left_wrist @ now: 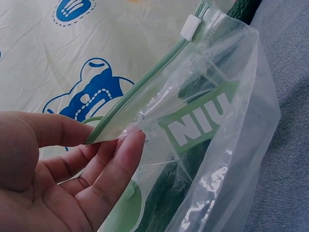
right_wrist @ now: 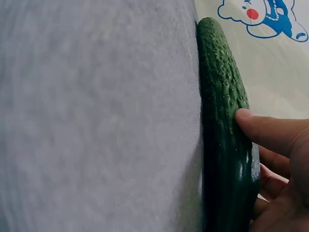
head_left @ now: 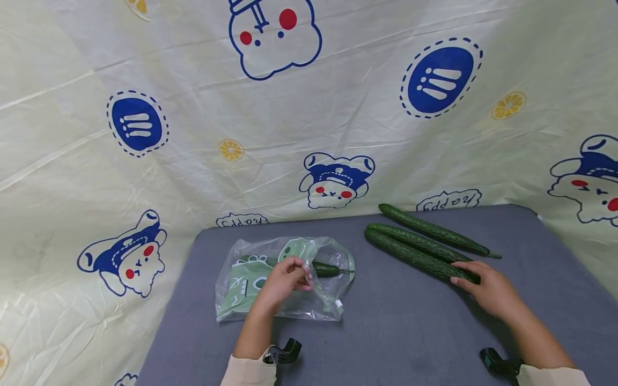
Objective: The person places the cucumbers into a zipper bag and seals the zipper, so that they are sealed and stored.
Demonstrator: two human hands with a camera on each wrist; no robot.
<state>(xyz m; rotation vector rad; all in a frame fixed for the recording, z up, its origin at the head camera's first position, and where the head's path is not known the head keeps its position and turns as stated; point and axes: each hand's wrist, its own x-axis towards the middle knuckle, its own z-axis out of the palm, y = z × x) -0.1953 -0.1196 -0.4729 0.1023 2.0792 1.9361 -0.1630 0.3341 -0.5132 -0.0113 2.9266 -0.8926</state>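
Note:
On the left of the table, a clear zip bag (head_left: 309, 311) with green print lies flat with a cucumber (head_left: 325, 269) inside. My left hand (head_left: 285, 282) pinches the green zip edge between thumb and fingers; the white slider (left_wrist: 191, 27) is further along that edge in the left wrist view. To the right, my right hand (head_left: 490, 292) grips the near end of the front cucumber (head_left: 410, 257), thumb on one side and fingers on the other. This cucumber rests on the table against a second cucumber (head_left: 417, 241). In the right wrist view, the held cucumber (right_wrist: 222, 96) shows bumpy skin.
A third loose cucumber (head_left: 434, 230) lies behind the pair, slightly apart. The grey table (head_left: 381, 332) ends at a printed pale curtain (head_left: 270, 187) hanging at the back and sides.

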